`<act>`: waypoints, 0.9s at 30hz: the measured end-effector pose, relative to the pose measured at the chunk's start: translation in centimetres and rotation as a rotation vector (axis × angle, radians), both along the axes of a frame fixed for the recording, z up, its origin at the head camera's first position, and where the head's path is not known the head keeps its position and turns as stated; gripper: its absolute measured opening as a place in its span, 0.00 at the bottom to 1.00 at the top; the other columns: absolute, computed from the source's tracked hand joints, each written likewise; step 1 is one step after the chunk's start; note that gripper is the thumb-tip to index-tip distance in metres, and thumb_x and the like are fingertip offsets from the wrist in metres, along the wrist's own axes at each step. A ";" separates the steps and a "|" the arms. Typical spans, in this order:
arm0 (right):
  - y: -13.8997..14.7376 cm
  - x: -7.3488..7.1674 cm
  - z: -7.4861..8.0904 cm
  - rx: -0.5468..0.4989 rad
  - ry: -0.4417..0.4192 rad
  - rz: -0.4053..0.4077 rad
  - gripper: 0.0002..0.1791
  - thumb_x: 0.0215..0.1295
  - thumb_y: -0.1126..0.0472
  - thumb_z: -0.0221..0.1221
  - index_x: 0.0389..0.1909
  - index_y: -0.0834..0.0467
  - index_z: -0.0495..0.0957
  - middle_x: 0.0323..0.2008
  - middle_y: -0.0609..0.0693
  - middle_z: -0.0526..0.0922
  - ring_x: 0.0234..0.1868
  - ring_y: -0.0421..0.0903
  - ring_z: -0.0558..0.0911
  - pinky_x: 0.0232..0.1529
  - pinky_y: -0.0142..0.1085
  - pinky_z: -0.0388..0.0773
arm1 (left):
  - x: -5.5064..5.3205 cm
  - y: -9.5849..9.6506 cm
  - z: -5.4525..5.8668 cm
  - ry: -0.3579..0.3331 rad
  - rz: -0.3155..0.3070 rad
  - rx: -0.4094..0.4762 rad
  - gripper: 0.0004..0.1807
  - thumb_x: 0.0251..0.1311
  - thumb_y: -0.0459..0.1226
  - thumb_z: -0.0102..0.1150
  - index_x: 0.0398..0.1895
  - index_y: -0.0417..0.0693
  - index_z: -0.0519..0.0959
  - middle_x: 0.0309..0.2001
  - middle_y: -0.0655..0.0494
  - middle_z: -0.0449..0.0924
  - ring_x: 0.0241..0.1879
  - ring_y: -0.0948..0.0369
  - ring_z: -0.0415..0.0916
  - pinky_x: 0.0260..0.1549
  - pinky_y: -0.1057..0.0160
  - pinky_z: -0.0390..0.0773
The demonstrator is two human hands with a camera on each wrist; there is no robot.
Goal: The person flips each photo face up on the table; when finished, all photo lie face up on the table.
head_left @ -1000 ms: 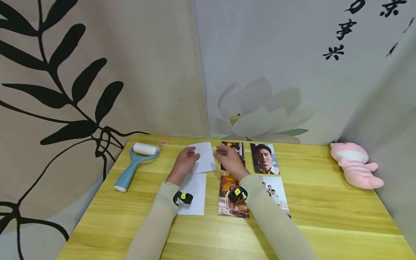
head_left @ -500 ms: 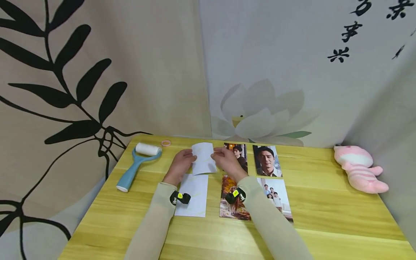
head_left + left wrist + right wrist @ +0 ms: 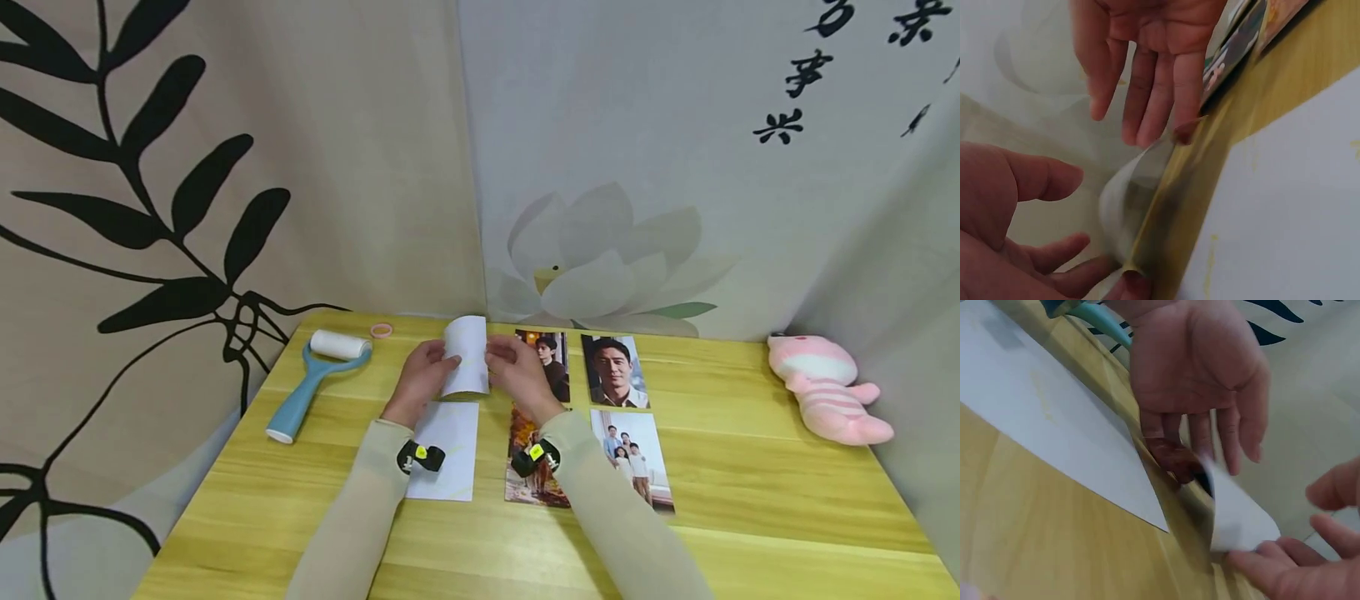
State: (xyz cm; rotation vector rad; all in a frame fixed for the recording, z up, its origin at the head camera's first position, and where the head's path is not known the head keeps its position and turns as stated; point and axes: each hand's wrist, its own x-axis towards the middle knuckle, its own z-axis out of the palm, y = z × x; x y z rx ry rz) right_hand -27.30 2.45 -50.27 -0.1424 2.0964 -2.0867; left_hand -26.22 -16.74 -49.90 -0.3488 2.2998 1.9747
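A white card (image 3: 466, 357) is between the two hands, near the back of the wooden table (image 3: 742, 500), and it is bent into a curve like a little slide. The left hand (image 3: 422, 379) is on one side of it and the right hand (image 3: 522, 377) is on the other. Both hands are spread, not pinching: the lower fingers press on the card's side edges, and the thumbs stand away from it (the wrist views show this best, though they are a bit blurry). I cannot tell if the card's bottom touches the wood. Just in front of it lies a flat white sheet (image 3: 456, 442), partly under the left wrist. To the right are four pictures in two rows. At the back are a dark photo (image 3: 553, 367) of a person, right by the right hand, and a face photo (image 3: 617, 372). In front are an orange photo (image 3: 521, 425), partly hidden by the right wrist, and a family photo (image 3: 633, 458). Over on the left lies a blue roller (image 3: 300, 404) with a white top, and a small pink ring (image 3: 381, 331) is near it. A pink toy (image 3: 825, 387) lies at the far right.
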 end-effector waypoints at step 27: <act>1.8 1.0 2.0 -0.128 -0.016 -0.139 0.17 0.74 0.58 0.66 0.60 0.56 0.84 0.46 0.50 0.86 0.39 0.43 0.86 0.33 0.37 0.87 | 1.0 4.0 2.0 0.241 -0.050 -0.233 0.17 0.71 0.41 0.66 0.59 0.45 0.86 0.55 0.44 0.84 0.56 0.50 0.81 0.58 0.47 0.82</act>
